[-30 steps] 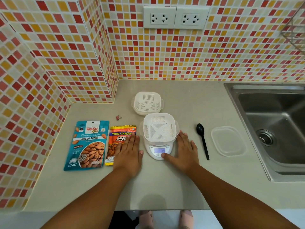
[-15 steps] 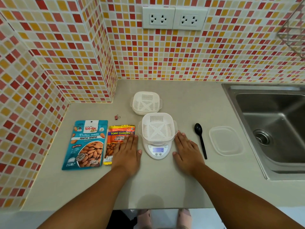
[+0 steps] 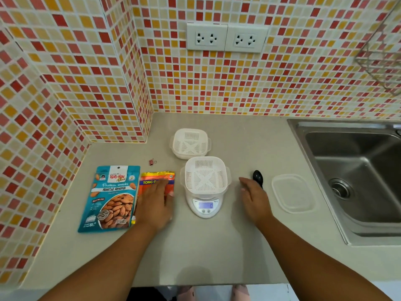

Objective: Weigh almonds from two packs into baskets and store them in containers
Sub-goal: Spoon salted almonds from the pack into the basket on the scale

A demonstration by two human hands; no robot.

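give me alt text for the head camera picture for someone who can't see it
A person's left hand lies on an orange almond pack and the right hand reaches towards a black spoon, either side of a scale bearing an empty white basket.

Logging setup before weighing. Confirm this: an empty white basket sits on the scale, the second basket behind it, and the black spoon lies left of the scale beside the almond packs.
One detail is wrong. The head view shows the black spoon right of the scale, between it and the clear lid, by the right hand. The rest holds: an empty white basket sits on the scale, the second basket behind.
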